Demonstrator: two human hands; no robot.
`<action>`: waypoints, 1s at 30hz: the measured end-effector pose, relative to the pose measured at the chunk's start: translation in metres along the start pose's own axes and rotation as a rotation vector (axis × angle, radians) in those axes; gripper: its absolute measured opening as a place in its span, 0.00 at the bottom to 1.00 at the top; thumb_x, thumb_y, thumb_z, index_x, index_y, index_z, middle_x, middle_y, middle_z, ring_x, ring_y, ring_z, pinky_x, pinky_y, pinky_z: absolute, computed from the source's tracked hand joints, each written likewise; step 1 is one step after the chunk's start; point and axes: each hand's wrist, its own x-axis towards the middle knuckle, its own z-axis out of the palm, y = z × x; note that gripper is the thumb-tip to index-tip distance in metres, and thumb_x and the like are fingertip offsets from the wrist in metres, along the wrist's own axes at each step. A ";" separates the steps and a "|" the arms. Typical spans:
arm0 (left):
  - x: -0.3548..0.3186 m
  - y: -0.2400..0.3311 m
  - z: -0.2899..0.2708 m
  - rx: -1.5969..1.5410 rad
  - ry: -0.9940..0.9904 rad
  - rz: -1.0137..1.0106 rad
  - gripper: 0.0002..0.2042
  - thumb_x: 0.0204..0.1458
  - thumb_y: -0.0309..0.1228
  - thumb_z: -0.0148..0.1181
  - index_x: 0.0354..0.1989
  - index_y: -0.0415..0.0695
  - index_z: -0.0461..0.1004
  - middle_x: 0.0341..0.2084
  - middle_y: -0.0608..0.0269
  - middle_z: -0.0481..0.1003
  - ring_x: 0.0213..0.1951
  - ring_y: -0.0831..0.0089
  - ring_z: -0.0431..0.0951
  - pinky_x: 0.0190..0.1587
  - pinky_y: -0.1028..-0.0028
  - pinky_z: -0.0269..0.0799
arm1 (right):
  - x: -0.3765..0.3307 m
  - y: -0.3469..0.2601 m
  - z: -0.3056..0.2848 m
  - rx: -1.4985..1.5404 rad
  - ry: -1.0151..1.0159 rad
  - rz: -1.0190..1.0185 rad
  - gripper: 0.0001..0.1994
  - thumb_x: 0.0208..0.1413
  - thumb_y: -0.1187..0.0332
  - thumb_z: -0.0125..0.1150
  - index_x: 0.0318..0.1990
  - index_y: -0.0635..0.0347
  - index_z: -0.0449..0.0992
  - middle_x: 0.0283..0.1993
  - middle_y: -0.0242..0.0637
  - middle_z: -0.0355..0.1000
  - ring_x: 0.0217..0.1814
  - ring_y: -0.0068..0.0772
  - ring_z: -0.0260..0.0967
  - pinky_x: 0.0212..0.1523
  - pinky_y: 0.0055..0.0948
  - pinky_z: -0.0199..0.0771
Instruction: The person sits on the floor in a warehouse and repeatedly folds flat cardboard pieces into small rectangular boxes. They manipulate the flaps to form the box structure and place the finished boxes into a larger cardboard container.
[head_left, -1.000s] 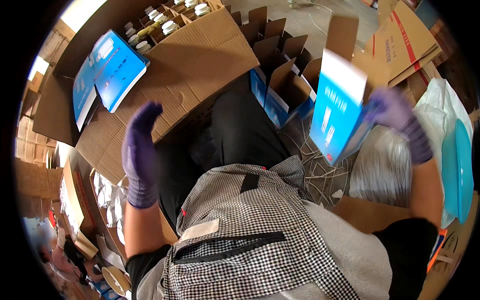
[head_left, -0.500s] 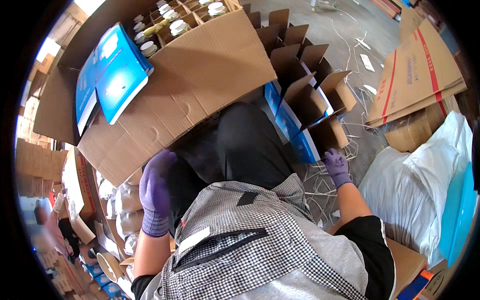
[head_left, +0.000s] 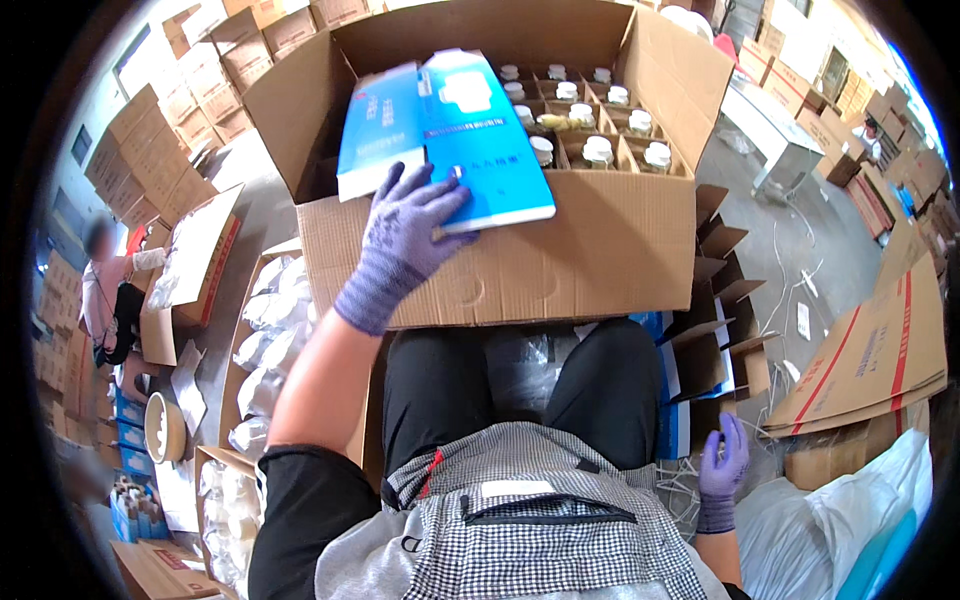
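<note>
A large open cardboard carton (head_left: 450, 265) stands in front of my knees. Inside it, clear jars with white lids (head_left: 597, 152) sit between cardboard dividers. Across its left side lie flat blue-and-white printed cartons (head_left: 500, 175), overlapping the front edge. My left hand (head_left: 412, 225), in a purple knit glove, reaches over that edge with its fingers apart, touching the lower edge of the blue cartons. To the right, my right hand (head_left: 722, 465), also gloved, has its fingers stretched up and holds nothing visible. It is beside the open blue boxes with raised brown flaps (head_left: 700, 365).
Boxes of white-wrapped items (head_left: 265, 365) stand at my left. Flattened cardboard sheets (head_left: 865, 350) and a white plastic sack (head_left: 840, 530) lie at my right. White cords (head_left: 790, 290) trail over the floor. Another person (head_left: 110, 300) is at far left, near stacked cartons.
The view has swung toward the carton. My left hand has risen from beside my leg to the blue cartons. My right hand has come back from the open blue boxes.
</note>
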 end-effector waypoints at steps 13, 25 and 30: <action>-0.141 0.078 -0.042 -0.309 0.245 -0.165 0.35 0.41 0.49 0.73 0.56 0.43 0.71 0.56 0.45 0.69 0.59 0.48 0.69 0.66 0.48 0.60 | 0.142 -0.189 0.101 1.498 -0.966 0.395 0.26 0.60 0.58 0.67 0.61 0.62 0.70 0.59 0.43 0.73 0.60 0.39 0.70 0.64 0.42 0.69; -0.058 0.005 -0.151 -1.570 0.460 -0.663 0.21 0.54 0.40 0.69 0.48 0.36 0.77 0.38 0.61 0.78 0.42 0.75 0.77 0.49 0.73 0.72 | 0.151 -0.211 -0.006 1.322 -0.725 -0.140 0.50 0.44 0.61 0.80 0.72 0.65 0.54 0.68 0.44 0.64 0.71 0.39 0.59 0.70 0.39 0.58; -0.067 0.053 -0.156 -1.318 0.502 -0.691 0.19 0.56 0.38 0.67 0.49 0.36 0.77 0.38 0.62 0.79 0.39 0.76 0.78 0.47 0.75 0.73 | 0.144 -0.235 -0.040 0.960 -0.125 -0.165 0.23 0.68 0.62 0.55 0.64 0.67 0.65 0.49 0.42 0.75 0.45 0.34 0.75 0.47 0.35 0.75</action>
